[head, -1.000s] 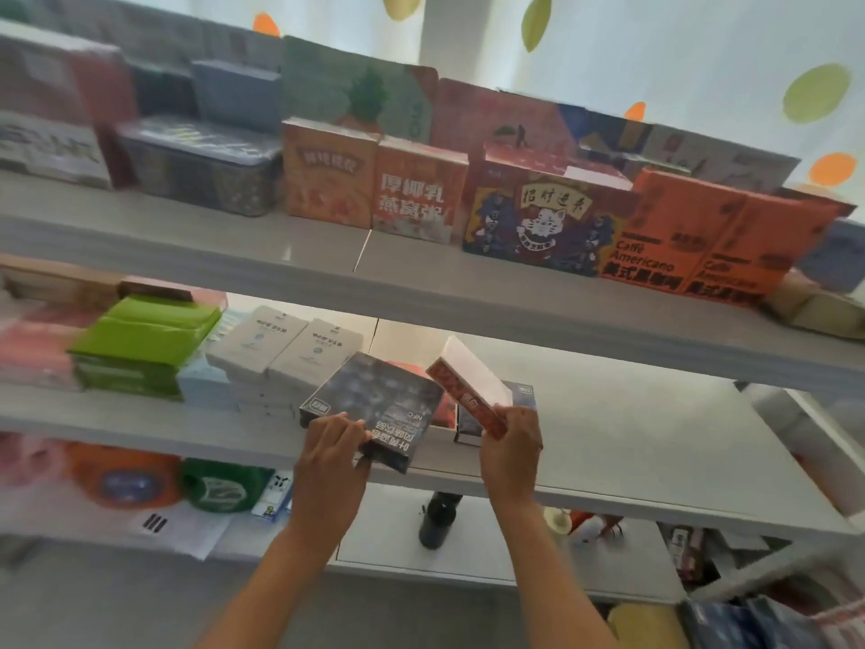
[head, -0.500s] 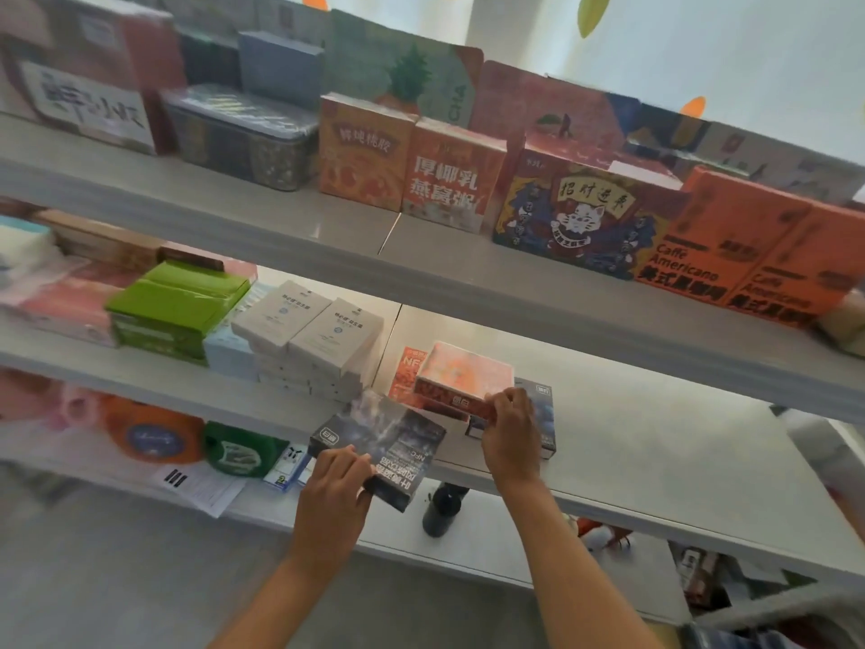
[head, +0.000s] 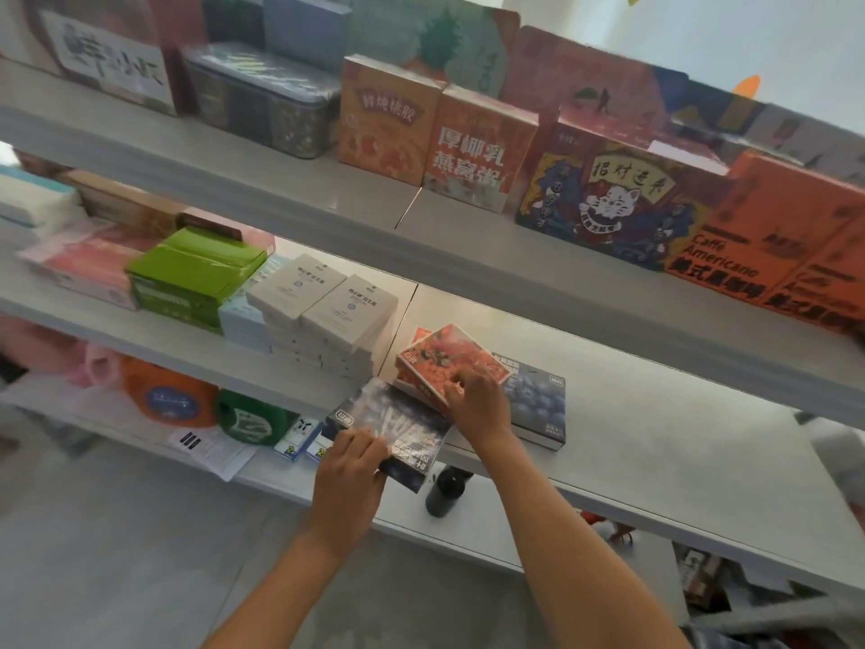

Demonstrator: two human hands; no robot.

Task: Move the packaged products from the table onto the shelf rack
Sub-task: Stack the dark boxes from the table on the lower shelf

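Left grip [head: 352,466] pinches dark box [head: 398,426]; right grip [head: 477,405] holds red box [head: 444,363] on shelf [head: 655,442].

The flat dark box [head: 398,428] and flat red box [head: 447,363] wear glossy, glaring plastic film. The grey shelf board [head: 655,437] looks smooth and matt. Stacked white cardboard cartons [head: 323,302] look matt.

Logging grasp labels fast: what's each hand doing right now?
Left hand: holding the dark box by its near end, at the shelf edge.
Right hand: fingers curled over the red-orange box, which lies on the shelf.
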